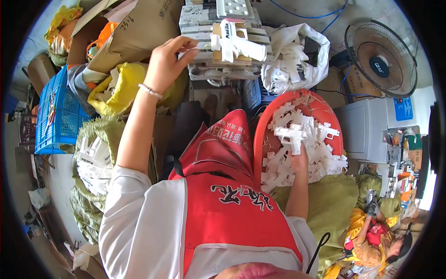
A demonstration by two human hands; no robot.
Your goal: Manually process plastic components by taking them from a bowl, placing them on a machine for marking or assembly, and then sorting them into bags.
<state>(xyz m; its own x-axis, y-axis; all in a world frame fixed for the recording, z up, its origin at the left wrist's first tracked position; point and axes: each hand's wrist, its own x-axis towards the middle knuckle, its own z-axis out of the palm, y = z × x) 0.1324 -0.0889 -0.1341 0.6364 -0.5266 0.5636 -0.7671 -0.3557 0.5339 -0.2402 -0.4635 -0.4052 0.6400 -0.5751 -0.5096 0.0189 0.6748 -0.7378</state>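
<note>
Just beyond the red apron [218,144], the right hand [299,160] has its fingers closed on the handle of a white toy gun [291,135], over a red tub [259,144] heaped with white plastic pieces [278,174]. Farther out, the left hand [167,58] hangs with fingers curved and parted near a second white toy gun [228,44] on a grey machine [195,18], with a white sack [320,53] and a round fan [378,66] to the right.

Shirt [127,204]: off-white, short-sleeved, sleeves at 8 and 5 o'clock. Apron [200,232], 6 o'clock: red bib, pale edging, dark brush-style lettering with white outline; smaller pale print on skirt. Bracelet [151,91], 10 o'clock: thin, pale, left wrist.
</note>
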